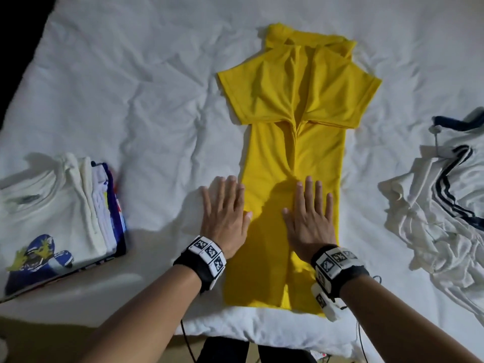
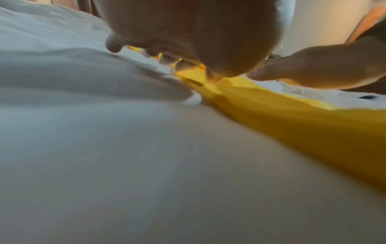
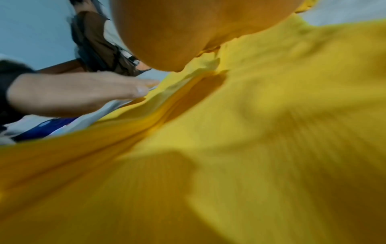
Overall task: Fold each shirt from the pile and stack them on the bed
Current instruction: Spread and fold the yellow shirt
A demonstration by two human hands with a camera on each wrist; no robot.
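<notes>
While both sleeves lie folded inward, a bright yellow cotton shirt (image 1: 293, 158) stretches lengthwise ahead of the hands | right hand (image 1: 310, 218) flat on it, fingers straight, likely smoothing | left hand (image 1: 225, 218) flat at its edge on the white bedsheet (image 1: 131, 100) | folded stack (image 1: 60, 205) beyond left hand, unfolded white pile (image 1: 445, 205) beyond right.

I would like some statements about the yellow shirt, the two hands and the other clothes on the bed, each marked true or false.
1. The yellow shirt lies with both sides folded toward its middle. True.
2. The right hand grips a sleeve. False: it lies flat, fingers straight, on the shirt's lower part.
3. The left hand lies flat at the shirt's left edge, mostly on the white sheet. True.
4. The stack of folded shirts lies on the person's right. False: it lies on their left.
5. The unfolded white garment with dark stripes lies on top of the yellow shirt. False: it lies apart, on the right.
</notes>
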